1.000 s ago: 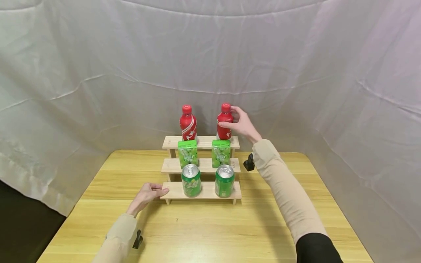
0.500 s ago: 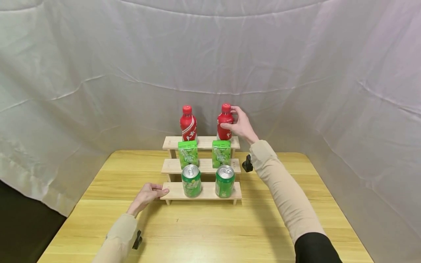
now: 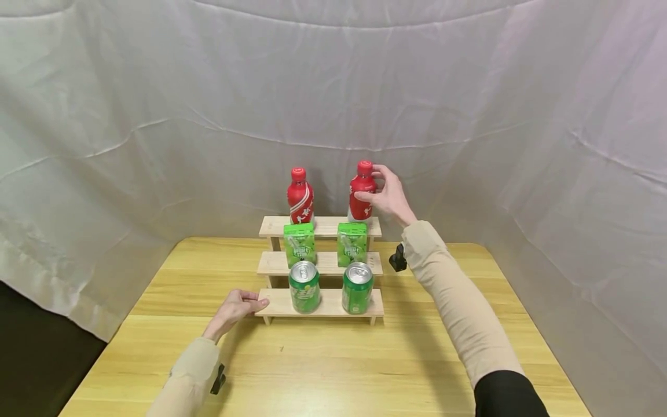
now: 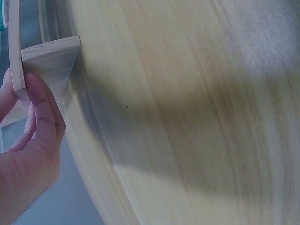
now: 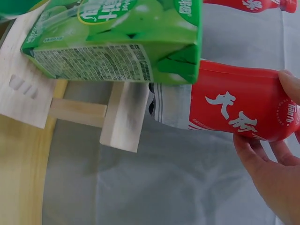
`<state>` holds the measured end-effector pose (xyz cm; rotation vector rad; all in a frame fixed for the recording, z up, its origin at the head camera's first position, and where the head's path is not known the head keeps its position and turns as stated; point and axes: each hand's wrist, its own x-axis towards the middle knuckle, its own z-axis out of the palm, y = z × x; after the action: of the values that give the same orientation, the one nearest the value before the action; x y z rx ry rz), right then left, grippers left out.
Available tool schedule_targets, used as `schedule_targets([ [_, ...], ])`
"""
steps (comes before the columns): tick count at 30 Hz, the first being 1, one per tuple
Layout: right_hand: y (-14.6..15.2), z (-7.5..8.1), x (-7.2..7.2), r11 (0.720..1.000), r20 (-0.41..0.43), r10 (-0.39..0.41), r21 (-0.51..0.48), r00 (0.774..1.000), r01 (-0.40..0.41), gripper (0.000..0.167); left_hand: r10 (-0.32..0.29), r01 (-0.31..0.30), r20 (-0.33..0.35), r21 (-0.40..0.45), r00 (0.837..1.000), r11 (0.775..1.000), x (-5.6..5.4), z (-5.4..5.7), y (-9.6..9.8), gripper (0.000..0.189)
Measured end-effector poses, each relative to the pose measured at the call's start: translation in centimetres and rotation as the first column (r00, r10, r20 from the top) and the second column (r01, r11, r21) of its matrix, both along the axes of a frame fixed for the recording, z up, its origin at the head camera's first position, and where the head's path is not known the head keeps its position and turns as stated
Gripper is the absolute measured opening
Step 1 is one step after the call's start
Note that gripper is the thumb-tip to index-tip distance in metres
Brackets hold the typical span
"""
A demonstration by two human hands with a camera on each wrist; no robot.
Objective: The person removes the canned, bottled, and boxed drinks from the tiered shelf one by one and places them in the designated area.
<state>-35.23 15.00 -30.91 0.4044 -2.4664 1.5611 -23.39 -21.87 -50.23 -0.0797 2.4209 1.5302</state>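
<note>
My right hand [image 3: 392, 198] grips a red bottle [image 3: 362, 204] by its upper body at the right end of the top step. In the right wrist view the red bottle [image 5: 229, 105] has its base close to the top board, with a narrow gap visible at its edge. With thumb above and fingers below, my left hand [image 3: 235, 311] pinches the front left end of the lowest step of a wooden three-step stand [image 3: 330, 302]. In the left wrist view that board [image 4: 16, 56] lies between thumb and fingers. A second red bottle [image 3: 300, 202] stands upright at the top left.
Two green juice boxes [image 3: 299, 244] stand on the middle step, one in front of each bottle. Two green cans [image 3: 304, 288] are on the lowest step. Behind the wooden table [image 3: 333, 370] hangs a grey curtain [image 3: 234, 87].
The right hand and its red bottle have moved slightly right and up. The left hand has stayed on the stand's lowest step.
</note>
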Motion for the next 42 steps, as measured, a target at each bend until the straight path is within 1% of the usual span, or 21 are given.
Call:
schedule_targets([
  [7, 1.5, 0.5, 0.0, 1.0, -0.02, -0.015, 0.009, 1.0, 0.015, 0.065, -0.021, 0.021, -0.014, 0.016, 1.0, 1.0, -0.1, 0.1, 0.1, 0.04],
  [13, 3.1, 0.7, 0.1, 0.999, -0.021, -0.041, 0.007, 0.999, 0.041, 0.065, -0.017, 0.017, -0.016, 0.018, 1.0, 1.0, -0.1, 0.1, 0.2, 0.037],
  [20, 5.4, 0.5, 0.2, 0.995, -0.023, -0.093, 0.023, 0.995, 0.094, 0.065, -0.007, 0.007, -0.009, 0.015, 1.0, 1.0, -0.2, 0.1, 0.2, 0.036],
  [26, 7.2, 0.0, 0.5, 0.99, 0.0, -0.139, 0.035, 0.99, 0.138, 0.066, -0.008, 0.009, -0.008, 0.02, 1.0, 1.0, -0.3, 0.1, 0.2, 0.034],
  [34, 9.4, -1.0, 0.9, 0.983, 0.0, -0.176, 0.054, 0.984, 0.175, 0.066, -0.01, 0.01, -0.008, 0.02, 1.0, 1.0, -0.3, 0.1, 0.3, 0.035],
  [42, 11.3, -2.6, 1.2, 0.974, 0.04, -0.223, 0.062, 0.974, 0.22, 0.068, 0.0, 0.0, -0.007, 0.019, 1.0, 1.0, -0.3, 0.1, 0.5, 0.035],
])
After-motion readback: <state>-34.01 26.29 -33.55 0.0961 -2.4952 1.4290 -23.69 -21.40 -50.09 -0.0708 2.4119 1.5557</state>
